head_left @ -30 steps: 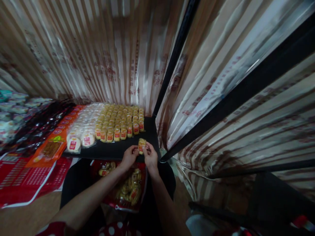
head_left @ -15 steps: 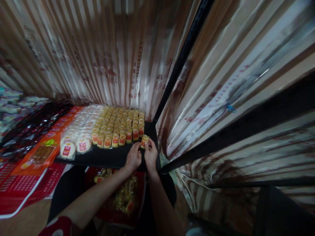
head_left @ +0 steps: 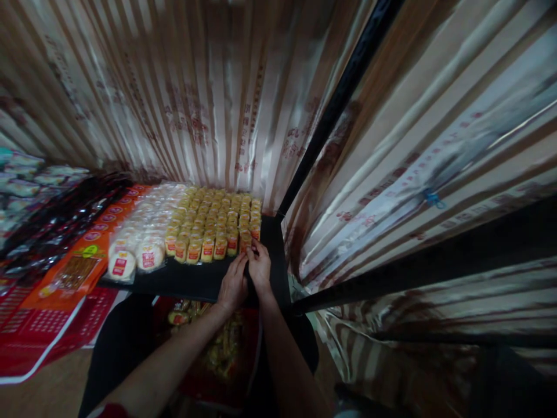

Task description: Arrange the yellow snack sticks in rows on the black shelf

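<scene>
My left hand (head_left: pixel 232 285) and my right hand (head_left: pixel 260 269) meet at the front right corner of a black shelf (head_left: pixel 195 277). Together their fingertips pinch a small yellow wrapped cake with a red label (head_left: pixel 245 241) and set it at the right end of the front row of the same yellow cakes (head_left: pixel 213 223). The fingers of both hands are closed round it. Left of the yellow rows lie round white wrapped cakes (head_left: pixel 134 249).
A red bag of more wrapped cakes (head_left: pixel 217 348) rests below the shelf on my lap. Orange and dark packets (head_left: pixel 78 255) lie to the left. A striped shiny curtain (head_left: pixel 195 104) hangs behind, with a black pole (head_left: pixel 331 116) at the corner.
Both hands have carried the yellow cake forward from the shelf's front edge up to the right end of the front row. The camera has tilted forward too.
</scene>
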Demonstrator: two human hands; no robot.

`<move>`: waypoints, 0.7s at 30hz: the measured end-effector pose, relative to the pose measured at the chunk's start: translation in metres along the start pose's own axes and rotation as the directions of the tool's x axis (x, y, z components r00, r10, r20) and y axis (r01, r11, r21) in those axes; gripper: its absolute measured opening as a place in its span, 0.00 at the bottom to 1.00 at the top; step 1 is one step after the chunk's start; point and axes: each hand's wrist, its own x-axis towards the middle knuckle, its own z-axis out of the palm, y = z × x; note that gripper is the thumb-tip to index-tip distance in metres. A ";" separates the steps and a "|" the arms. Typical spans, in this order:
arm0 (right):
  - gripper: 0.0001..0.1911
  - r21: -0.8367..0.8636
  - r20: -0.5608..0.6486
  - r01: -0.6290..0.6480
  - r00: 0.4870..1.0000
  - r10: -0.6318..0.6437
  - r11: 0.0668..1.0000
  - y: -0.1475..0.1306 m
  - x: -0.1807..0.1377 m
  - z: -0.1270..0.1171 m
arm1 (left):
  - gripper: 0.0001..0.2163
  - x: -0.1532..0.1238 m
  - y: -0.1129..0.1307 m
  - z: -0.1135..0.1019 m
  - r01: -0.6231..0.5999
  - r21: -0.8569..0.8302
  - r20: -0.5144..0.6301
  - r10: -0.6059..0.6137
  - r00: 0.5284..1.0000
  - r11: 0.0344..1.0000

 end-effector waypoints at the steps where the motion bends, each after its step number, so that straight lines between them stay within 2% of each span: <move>1: 0.21 -0.002 0.002 -0.001 1.000 0.001 1.000 -0.001 -0.001 0.000 | 0.28 0.000 0.000 0.000 0.003 -0.008 -0.005 -0.003 1.000 1.000; 6: 0.18 0.018 -0.049 0.001 0.999 0.000 1.000 -0.001 -0.008 0.001 | 0.27 0.000 -0.001 0.000 0.024 -0.020 -0.013 -0.024 1.000 1.000; 10: 0.12 -0.062 -0.097 -0.026 0.995 0.020 0.998 0.006 -0.013 0.003 | 0.21 0.002 0.000 0.000 0.051 -0.012 -0.015 -0.051 0.999 0.999; 18: 0.11 -0.150 0.004 -0.015 1.000 0.016 0.989 0.016 -0.012 0.004 | 0.20 0.002 -0.003 0.003 0.055 -0.010 -0.056 -0.055 0.997 0.998; 21: 0.13 -0.149 0.001 0.015 1.000 -0.015 0.989 0.013 -0.014 0.002 | 0.19 0.002 -0.002 0.002 0.050 -0.011 -0.046 -0.050 0.998 0.999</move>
